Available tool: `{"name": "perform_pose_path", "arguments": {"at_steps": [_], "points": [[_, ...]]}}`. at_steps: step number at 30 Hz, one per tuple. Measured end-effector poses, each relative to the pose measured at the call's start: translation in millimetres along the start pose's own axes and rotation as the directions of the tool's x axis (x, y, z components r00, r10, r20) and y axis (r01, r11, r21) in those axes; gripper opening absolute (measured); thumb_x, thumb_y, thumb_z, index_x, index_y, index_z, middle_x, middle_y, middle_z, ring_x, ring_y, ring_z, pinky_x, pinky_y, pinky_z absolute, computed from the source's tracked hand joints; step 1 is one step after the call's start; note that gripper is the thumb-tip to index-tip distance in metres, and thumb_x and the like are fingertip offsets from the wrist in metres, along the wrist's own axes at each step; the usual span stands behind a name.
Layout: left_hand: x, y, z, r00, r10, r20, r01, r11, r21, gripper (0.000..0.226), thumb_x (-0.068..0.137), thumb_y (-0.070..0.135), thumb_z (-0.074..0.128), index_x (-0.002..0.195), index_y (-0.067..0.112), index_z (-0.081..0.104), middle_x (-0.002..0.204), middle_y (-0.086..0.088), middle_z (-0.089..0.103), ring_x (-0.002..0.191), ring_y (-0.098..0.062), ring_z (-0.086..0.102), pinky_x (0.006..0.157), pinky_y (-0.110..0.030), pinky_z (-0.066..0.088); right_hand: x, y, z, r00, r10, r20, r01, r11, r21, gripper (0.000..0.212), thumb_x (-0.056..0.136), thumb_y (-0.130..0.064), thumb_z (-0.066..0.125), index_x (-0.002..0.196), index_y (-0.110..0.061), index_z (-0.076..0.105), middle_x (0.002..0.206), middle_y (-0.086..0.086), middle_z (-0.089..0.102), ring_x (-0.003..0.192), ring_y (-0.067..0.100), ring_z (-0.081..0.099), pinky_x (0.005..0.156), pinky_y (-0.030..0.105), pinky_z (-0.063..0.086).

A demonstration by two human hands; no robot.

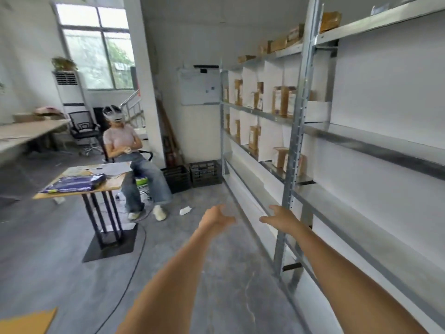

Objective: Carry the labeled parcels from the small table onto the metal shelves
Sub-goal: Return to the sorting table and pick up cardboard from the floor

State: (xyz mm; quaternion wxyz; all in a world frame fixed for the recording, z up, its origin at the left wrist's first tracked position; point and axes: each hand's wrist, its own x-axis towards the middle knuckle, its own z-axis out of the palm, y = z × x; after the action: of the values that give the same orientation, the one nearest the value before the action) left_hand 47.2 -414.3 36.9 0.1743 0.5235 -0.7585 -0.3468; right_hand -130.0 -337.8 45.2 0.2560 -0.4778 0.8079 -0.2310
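Fingers of both hands are spread wide and hold nothing; the left hand [218,219] and right hand [280,216] are extended forward at the same height, palms roughly facing each other, apart. Landmark for what follows: the small table [113,185]. The hands are well to the right of the small table and nearer the camera, just beside the front upright of the metal shelves [295,141]. On the small table lies a flat blue-wrapped parcel [74,183], its long axis running roughly left to right along the tabletop; whether it carries a label cannot be told through the blur. Loose papers [113,168] lie behind it. A seated person [130,153] is immediately behind and to the right of the small table. Brown parcels [280,101] stand upright on the shelves far to its right.

Judgement: the parcel lies up and to the left of both hands; the left hand is nearer, so the reach would lead leftward.
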Motion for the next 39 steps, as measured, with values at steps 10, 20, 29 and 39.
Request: {"name": "perform_pose_path", "arguments": {"at_steps": [10, 20, 29, 39], "points": [[111, -113, -132, 0.936, -0.243, -0.256, 0.225, 0.969, -0.099, 0.059, 0.080, 0.031, 0.068, 0.134, 0.016, 0.053, 0.130, -0.010, 0.061, 0.122, -0.026, 0.055, 0.096, -0.034, 0.046, 161, -180, 96, 0.935, -0.266, 0.236, 0.288, 0.956, -0.063, 0.075, 0.089, -0.036, 0.061, 0.150, -0.010, 0.026, 0.154, 0.013, 0.034, 0.139, 0.028, 0.037, 0.111, 0.033, 0.032], [237, -257, -249, 0.842, -0.408, -0.353, 0.350, 0.911, -0.218, 0.058, 0.086, 0.026, 0.065, 0.138, 0.009, 0.047, 0.135, -0.011, 0.056, 0.124, -0.028, 0.052, 0.088, -0.028, 0.041, 315, -341, 220, 0.845, -0.352, 0.404, 0.429, 0.896, -0.117, 0.067, 0.084, -0.038, 0.061, 0.140, -0.009, 0.041, 0.137, 0.013, 0.053, 0.119, 0.029, 0.056, 0.100, 0.036, 0.046], [297, -381, -382, 0.685, -0.592, -0.424, 0.507, 0.806, -0.306, 0.074, 0.084, 0.020, 0.066, 0.148, 0.011, 0.032, 0.149, -0.012, 0.042, 0.134, -0.027, 0.043, 0.108, -0.034, 0.038, 407, -526, 336, 0.657, -0.475, 0.586, 0.634, 0.768, -0.089, 0.071, 0.089, -0.032, 0.060, 0.148, -0.010, 0.029, 0.150, 0.014, 0.037, 0.135, 0.031, 0.040, 0.107, 0.035, 0.036], [322, -529, -502, 0.413, -0.735, -0.538, 0.620, 0.660, -0.425, 0.070, 0.083, 0.026, 0.062, 0.147, 0.016, 0.035, 0.144, -0.010, 0.047, 0.129, -0.026, 0.049, 0.099, -0.031, 0.044, 450, -687, 500, 0.366, -0.610, 0.703, 0.874, 0.484, -0.035, 0.071, 0.091, -0.042, 0.054, 0.150, -0.019, 0.023, 0.156, 0.008, 0.030, 0.140, 0.028, 0.035, 0.110, 0.040, 0.035]]}}
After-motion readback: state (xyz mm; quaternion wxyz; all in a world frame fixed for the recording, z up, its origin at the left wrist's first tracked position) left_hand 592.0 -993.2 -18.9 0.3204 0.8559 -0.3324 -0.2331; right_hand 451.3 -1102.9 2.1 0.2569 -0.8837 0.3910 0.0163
